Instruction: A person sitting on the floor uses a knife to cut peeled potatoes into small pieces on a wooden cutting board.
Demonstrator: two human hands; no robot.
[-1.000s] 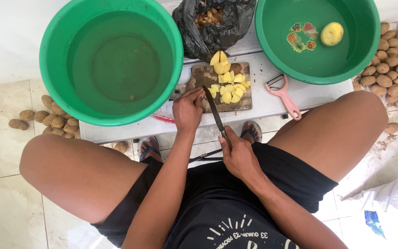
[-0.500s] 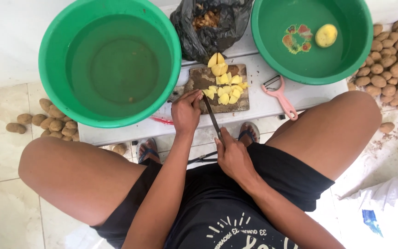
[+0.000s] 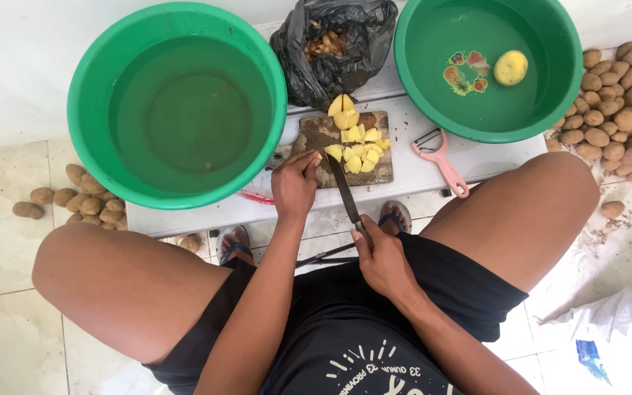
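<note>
A small wooden cutting board (image 3: 321,134) lies on a white table (image 3: 418,168) and carries several yellow potato pieces (image 3: 356,148). My left hand (image 3: 294,183) rests at the board's near left corner, fingertips on a potato piece (image 3: 317,156). My right hand (image 3: 383,257) grips the handle of a knife (image 3: 344,193), whose blade points away from me onto the board, beside the pieces.
A large green basin of water (image 3: 177,110) stands left. A second green basin (image 3: 488,66) at right holds a peeled potato (image 3: 510,67). A black bag of peelings (image 3: 334,47) sits behind the board, a pink peeler (image 3: 444,162) to its right. Unpeeled potatoes (image 3: 623,102) pile on the floor on both sides.
The view has shifted slightly. My left hand has stayed at the board's corner and the knife has barely moved.
</note>
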